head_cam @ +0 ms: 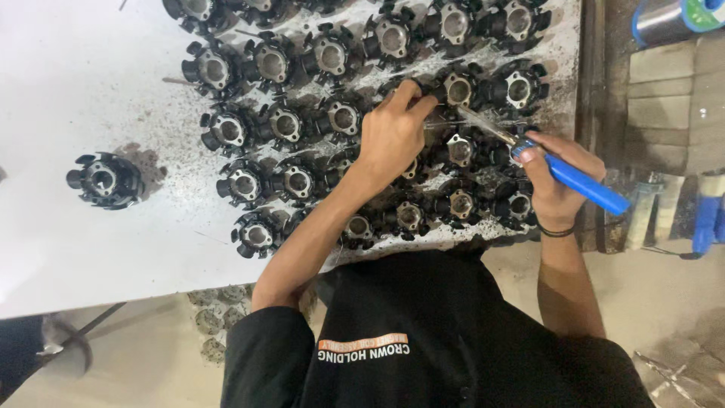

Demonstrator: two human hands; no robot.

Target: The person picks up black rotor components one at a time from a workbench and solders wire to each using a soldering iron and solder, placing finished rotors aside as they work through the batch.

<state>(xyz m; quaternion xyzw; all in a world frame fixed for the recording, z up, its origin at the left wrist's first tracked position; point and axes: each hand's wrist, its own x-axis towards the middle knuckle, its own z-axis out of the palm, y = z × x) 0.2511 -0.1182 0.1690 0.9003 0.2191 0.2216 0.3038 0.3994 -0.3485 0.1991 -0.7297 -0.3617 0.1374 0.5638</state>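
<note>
Left hand point(391, 132) pinched narrow, fingertips steadying black coil part point(458, 89) mid-table. Right hand point(555, 181) wrapped round blue-handled soldering iron point(563, 175), tip angled onto same part. Other coil parts in rows on white table point(60, 83); one stray part point(104, 180) apart, left.

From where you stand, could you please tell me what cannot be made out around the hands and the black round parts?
- Head view: the tip of the blue-handled tool blurs where it reaches the parts.
- The part under the left hand is hidden by the palm and fingers.
- The right hand covers parts beneath it.
- The top row of parts is cut off by the upper edge.
- The roll at top right is cut off too.
</note>
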